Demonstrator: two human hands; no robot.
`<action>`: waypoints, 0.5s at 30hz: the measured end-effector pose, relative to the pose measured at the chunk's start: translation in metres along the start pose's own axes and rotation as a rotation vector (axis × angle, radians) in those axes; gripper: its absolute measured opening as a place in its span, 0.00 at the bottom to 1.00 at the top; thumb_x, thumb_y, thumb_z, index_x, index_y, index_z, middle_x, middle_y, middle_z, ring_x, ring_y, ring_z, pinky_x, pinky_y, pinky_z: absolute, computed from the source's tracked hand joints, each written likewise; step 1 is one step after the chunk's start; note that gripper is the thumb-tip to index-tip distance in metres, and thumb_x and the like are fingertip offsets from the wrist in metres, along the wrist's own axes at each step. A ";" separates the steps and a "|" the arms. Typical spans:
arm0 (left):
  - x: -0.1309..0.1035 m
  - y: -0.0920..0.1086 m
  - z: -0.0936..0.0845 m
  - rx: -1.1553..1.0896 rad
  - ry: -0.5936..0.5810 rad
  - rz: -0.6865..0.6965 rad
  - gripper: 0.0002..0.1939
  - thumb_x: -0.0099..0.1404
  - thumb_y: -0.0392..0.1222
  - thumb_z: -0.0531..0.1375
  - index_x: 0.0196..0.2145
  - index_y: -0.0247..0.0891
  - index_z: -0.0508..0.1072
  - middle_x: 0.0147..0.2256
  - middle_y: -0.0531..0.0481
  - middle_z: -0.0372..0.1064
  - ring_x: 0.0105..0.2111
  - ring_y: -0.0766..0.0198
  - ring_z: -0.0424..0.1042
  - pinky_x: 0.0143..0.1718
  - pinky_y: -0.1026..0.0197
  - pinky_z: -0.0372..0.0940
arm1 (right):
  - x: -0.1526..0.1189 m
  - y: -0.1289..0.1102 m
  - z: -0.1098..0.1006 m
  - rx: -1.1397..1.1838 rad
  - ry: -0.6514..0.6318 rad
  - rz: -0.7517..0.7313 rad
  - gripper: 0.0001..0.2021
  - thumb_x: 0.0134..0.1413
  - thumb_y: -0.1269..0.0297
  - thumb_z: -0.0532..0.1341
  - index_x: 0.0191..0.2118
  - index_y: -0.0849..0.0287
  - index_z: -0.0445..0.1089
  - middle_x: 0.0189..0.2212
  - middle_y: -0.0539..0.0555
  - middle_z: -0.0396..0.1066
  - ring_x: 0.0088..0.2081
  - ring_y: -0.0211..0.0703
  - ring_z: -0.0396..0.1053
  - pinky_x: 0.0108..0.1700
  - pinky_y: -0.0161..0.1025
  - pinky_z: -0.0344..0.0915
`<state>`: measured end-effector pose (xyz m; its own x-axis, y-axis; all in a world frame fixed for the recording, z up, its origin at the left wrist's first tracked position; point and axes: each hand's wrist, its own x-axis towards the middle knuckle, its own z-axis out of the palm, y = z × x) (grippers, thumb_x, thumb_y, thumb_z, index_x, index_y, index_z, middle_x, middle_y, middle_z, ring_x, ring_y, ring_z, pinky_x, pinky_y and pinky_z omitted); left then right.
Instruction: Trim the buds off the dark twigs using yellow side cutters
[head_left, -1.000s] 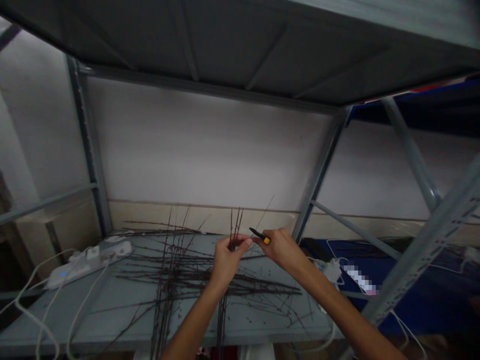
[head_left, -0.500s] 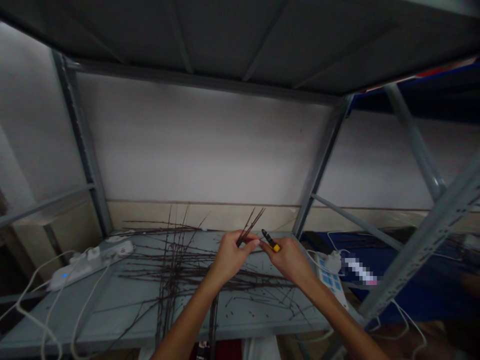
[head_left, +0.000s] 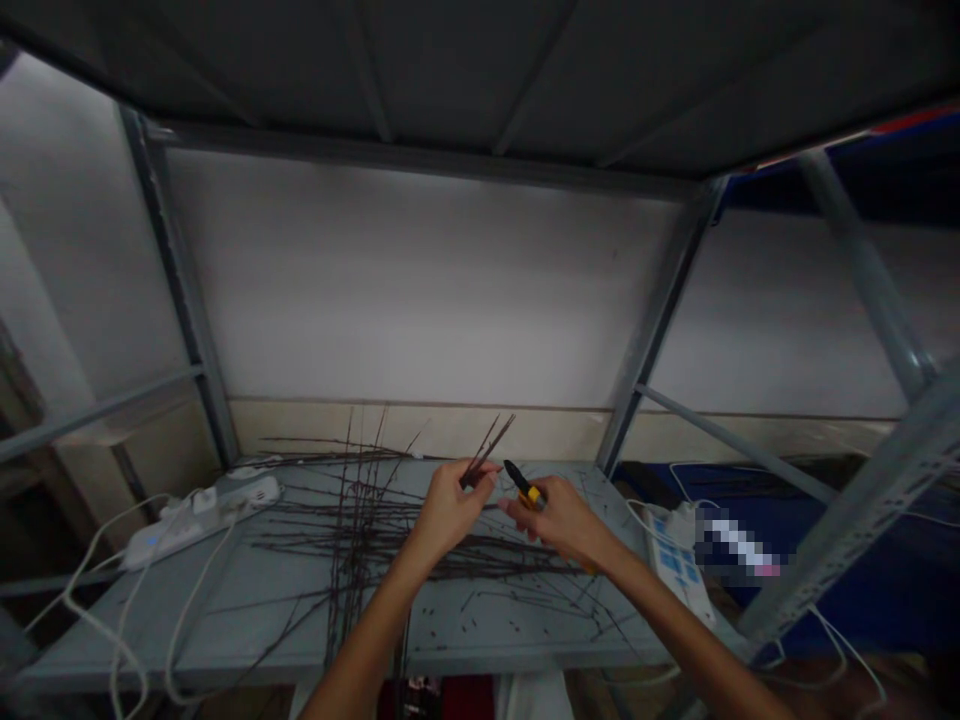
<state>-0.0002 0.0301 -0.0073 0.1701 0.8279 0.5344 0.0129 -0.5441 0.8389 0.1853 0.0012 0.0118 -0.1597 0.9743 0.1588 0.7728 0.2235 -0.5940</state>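
Since the earlier frames: the twig tips in the left hand went from upright to tilted right, and both hands dropped slightly closer to the shelf; the cutter tip stayed just beside the tips.

Left to right:
- White power strip (head_left: 199,507) with white cables on the far-left end of the grey metal shelf (head_left: 225,610), well apart from the hands.
- Loose pile of thin dark-brown twigs (head_left: 352,530) crisscrossed over mid-shelf, some lengthwise, some crosswise. Small dark bits are scattered on the shelf in front, likely trimmings.
- Left hand (head_left: 448,507) pinched shut on a small bundle of thin dark twigs (head_left: 489,447); tips fan up and right above the fingers, stems hidden below.
- Right hand (head_left: 564,520) wrapped around a black-and-yellow hand cutter (head_left: 523,484), tip pointing up-left at the bundle, just beside it. Can't tell if the blades touch a twig.
- Second white power strip with blue panels (head_left: 679,567) at the right shelf edge.

Progress, judging by layout: early to mid. A few twigs are bundled in hand and most remain in the pile.
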 end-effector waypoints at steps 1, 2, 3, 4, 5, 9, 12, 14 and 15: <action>0.000 0.000 -0.002 -0.013 0.005 0.000 0.11 0.64 0.41 0.63 0.40 0.35 0.83 0.37 0.43 0.82 0.38 0.54 0.78 0.45 0.55 0.69 | 0.000 -0.002 -0.001 0.029 -0.019 0.017 0.21 0.57 0.47 0.60 0.22 0.58 0.72 0.18 0.53 0.74 0.19 0.42 0.69 0.24 0.35 0.59; 0.000 0.000 -0.004 -0.028 0.013 0.000 0.11 0.63 0.41 0.64 0.40 0.36 0.83 0.37 0.43 0.82 0.39 0.54 0.78 0.45 0.55 0.69 | 0.001 -0.003 -0.001 0.044 -0.024 0.033 0.21 0.57 0.47 0.60 0.22 0.57 0.72 0.18 0.53 0.74 0.19 0.42 0.69 0.24 0.35 0.59; 0.001 0.000 -0.006 -0.046 0.027 0.000 0.10 0.63 0.41 0.65 0.39 0.36 0.83 0.37 0.43 0.82 0.39 0.54 0.78 0.46 0.55 0.69 | 0.002 -0.003 -0.001 0.050 -0.020 0.042 0.21 0.56 0.47 0.61 0.21 0.57 0.71 0.17 0.53 0.73 0.20 0.42 0.69 0.24 0.35 0.60; 0.003 0.000 -0.008 -0.067 0.051 -0.001 0.10 0.62 0.41 0.65 0.39 0.36 0.83 0.37 0.43 0.82 0.39 0.54 0.78 0.46 0.55 0.69 | 0.003 -0.002 -0.001 0.060 -0.009 0.043 0.21 0.56 0.47 0.61 0.21 0.57 0.71 0.17 0.53 0.73 0.20 0.43 0.70 0.26 0.36 0.61; 0.005 0.001 -0.011 -0.090 0.088 -0.002 0.09 0.61 0.42 0.66 0.38 0.35 0.83 0.38 0.43 0.82 0.40 0.54 0.78 0.47 0.55 0.68 | 0.004 -0.001 0.000 0.085 0.006 0.039 0.22 0.56 0.46 0.61 0.21 0.57 0.70 0.18 0.53 0.73 0.21 0.43 0.70 0.27 0.36 0.62; 0.023 0.010 -0.029 -0.193 0.324 -0.014 0.13 0.64 0.45 0.64 0.42 0.36 0.80 0.40 0.44 0.79 0.39 0.61 0.76 0.39 0.63 0.68 | -0.010 0.002 0.018 0.298 0.029 0.024 0.25 0.58 0.40 0.57 0.30 0.60 0.74 0.27 0.55 0.76 0.28 0.45 0.72 0.32 0.37 0.66; 0.044 0.031 -0.045 -0.355 0.467 -0.035 0.15 0.65 0.46 0.62 0.47 0.38 0.77 0.35 0.50 0.75 0.29 0.70 0.71 0.21 0.72 0.58 | -0.044 -0.005 0.045 0.394 -0.083 0.030 0.25 0.54 0.40 0.63 0.41 0.60 0.75 0.34 0.55 0.76 0.36 0.47 0.72 0.39 0.39 0.67; 0.059 0.046 -0.053 -0.620 0.508 -0.051 0.11 0.62 0.41 0.64 0.43 0.36 0.77 0.29 0.54 0.69 0.25 0.73 0.67 0.15 0.73 0.47 | -0.072 -0.011 0.064 0.473 -0.233 0.030 0.24 0.52 0.41 0.65 0.40 0.59 0.74 0.36 0.54 0.75 0.39 0.48 0.71 0.41 0.40 0.66; 0.067 0.052 -0.055 -0.732 0.508 -0.050 0.10 0.61 0.38 0.65 0.41 0.34 0.77 0.28 0.54 0.67 0.24 0.73 0.66 0.14 0.72 0.44 | -0.087 -0.013 0.072 0.534 -0.327 0.027 0.23 0.52 0.41 0.65 0.37 0.59 0.72 0.35 0.53 0.75 0.39 0.47 0.71 0.41 0.39 0.66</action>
<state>-0.0426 0.0644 0.0779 -0.2731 0.9033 0.3308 -0.6537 -0.4265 0.6251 0.1452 -0.0843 -0.0513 -0.3898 0.9188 -0.0612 0.3791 0.0996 -0.9200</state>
